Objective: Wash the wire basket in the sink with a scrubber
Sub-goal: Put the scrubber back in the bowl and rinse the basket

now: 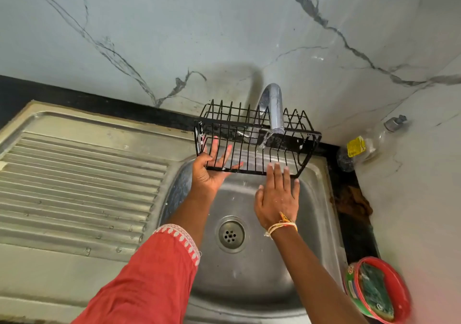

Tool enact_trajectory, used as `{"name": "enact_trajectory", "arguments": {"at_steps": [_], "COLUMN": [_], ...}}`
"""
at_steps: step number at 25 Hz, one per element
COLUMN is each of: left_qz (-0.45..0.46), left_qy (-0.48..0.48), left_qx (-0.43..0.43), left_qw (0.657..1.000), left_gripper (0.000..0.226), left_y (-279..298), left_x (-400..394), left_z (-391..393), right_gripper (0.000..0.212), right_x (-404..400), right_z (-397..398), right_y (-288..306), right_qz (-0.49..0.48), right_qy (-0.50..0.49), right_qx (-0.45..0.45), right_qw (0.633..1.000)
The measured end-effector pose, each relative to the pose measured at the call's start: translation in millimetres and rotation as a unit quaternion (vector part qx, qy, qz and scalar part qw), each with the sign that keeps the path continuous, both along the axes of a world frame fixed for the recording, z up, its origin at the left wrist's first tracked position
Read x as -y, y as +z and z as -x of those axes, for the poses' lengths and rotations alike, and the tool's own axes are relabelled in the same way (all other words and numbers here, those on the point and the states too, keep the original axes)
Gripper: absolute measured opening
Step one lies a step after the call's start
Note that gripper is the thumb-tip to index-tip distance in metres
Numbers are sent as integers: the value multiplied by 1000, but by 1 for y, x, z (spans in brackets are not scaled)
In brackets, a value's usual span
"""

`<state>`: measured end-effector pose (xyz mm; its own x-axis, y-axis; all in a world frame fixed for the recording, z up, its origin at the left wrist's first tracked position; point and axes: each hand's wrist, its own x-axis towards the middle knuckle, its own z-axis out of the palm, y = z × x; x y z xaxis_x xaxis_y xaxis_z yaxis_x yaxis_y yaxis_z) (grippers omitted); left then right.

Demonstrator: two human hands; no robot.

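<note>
Both forearms reach forward from the lower edge of view. The left hand [208,171], its arm in a red sleeve with white trim, is raised palm-up with fingers curled in a grip. The right hand [277,196], a yellow thread band at its wrist, is palm-down with fingers straight and spread.

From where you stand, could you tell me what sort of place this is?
Most likely a home kitchen sink area: a steel sink with drainboard, a running tap, and a scrubber in a red tub.
</note>
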<state>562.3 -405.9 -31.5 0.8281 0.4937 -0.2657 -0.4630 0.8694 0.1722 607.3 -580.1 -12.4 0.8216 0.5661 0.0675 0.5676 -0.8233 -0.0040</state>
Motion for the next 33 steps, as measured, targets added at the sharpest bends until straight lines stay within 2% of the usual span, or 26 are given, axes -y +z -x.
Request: {"name": "enact_trajectory", "arguments": {"at_steps": [1,2,5,7,8,10,12,14,16,19,22,24,26,29,31,33], "left_qz": [10,23,13,2,8,6,17,31,41,54,36,30,21,30,41,31], "left_qy": [-2,-7,-43,-68,-76,-87,-83,-72,-70,-75,-73,-77,-82,-100,-111,-134], "left_qx": [7,15,28,20,14,16,29,35,1,-44,-60,-66,-69,-51,-46,-49], "left_qw": [1000,1000,999,998,997,996,996,996,997,995,995,994,994,993,992,989], "left_gripper": [47,50,51,53,52,47,51,49,37,43,29,32,39,40,40,43], "left_y": [-1,-2,2,4,5,2,0,-2,1,3,4,5,6,1,-4,-4], "left_x": [3,7,17,11,6,2,7,11,8,8,13,7,0,6,17,23], "left_z": [-4,-10,-24,-28,-28,-25,-23,-24,-29,-36,-41,-38,-33,-26,-26,-30], "right_gripper": [72,72,65,62,63,66,72,74,74,83,86,86,84,78,78,79], "right_x": [-6,-19,-62,-57,-43,-12,-6,-21,-26,-31,-55,-55,-36,-14,-22,-36], "right_z": [3,8,20,-2,-15,-26,-16,-4,-4,-4,-2,-11,-16,-6,8,13], "right_y": [3,4,9,15,15,11,8,3,3,4,10,11,8,-4,-10,-7], "right_qz": [17,30,4,4,23,67,105,118,111,101,62,67,36,-5,23,42], "right_qy": [-35,-29,168,235,212,85,-14,-30,-4,106,214,250,248,184,170,208], "right_qx": [-15,-28,-82,-113,-106,-59,-51,-70,-59,-35,-75,-74,-39,10,12,0], "right_qw": [999,999,982,965,971,992,993,990,992,989,972,963,967,983,985,977]}}
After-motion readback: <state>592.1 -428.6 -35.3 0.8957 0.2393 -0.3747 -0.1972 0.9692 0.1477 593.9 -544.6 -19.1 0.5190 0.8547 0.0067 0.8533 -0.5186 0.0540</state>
